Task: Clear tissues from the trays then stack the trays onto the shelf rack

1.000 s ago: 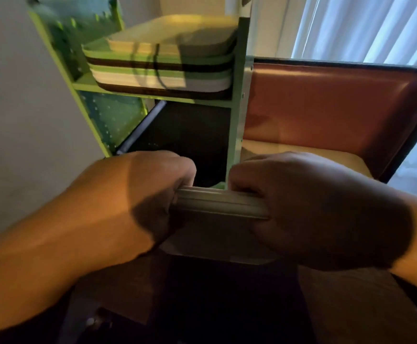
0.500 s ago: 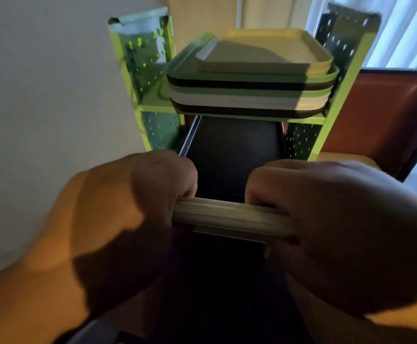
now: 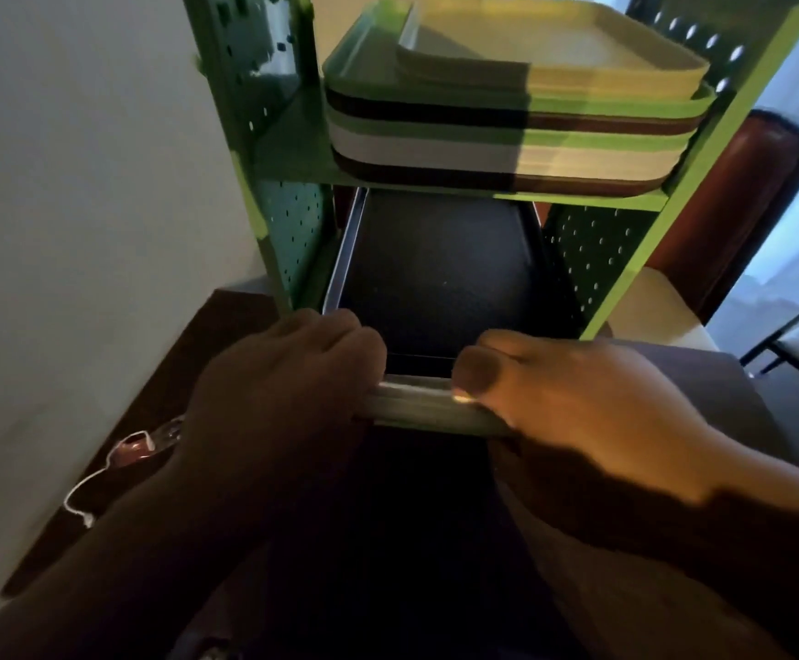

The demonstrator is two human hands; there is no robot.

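Green perforated-metal shelf rack [image 3: 607, 202] stands against the pale wall; its upper shelf carries a stack of plastic trays [image 3: 507, 140] in brown, white, green and cream layers, the top cream tray bare; lower compartment holds a dark flat tray [image 3: 435, 273], nothing visible in it; left hand [image 3: 288, 373] and right hand [image 3: 573, 397] each have their grip closed on the pale near rim [image 3: 416, 402] of that tray, at the rack's front edge; brown counter [image 3: 197, 354] below.

A dim dining or café corner: stacked plastic serving trays [image 3: 507, 131] fill a green perforated-metal shelf rack [image 3: 597, 250] at top centre, with a brown padded chair [image 3: 740, 221] and curtained window at right.
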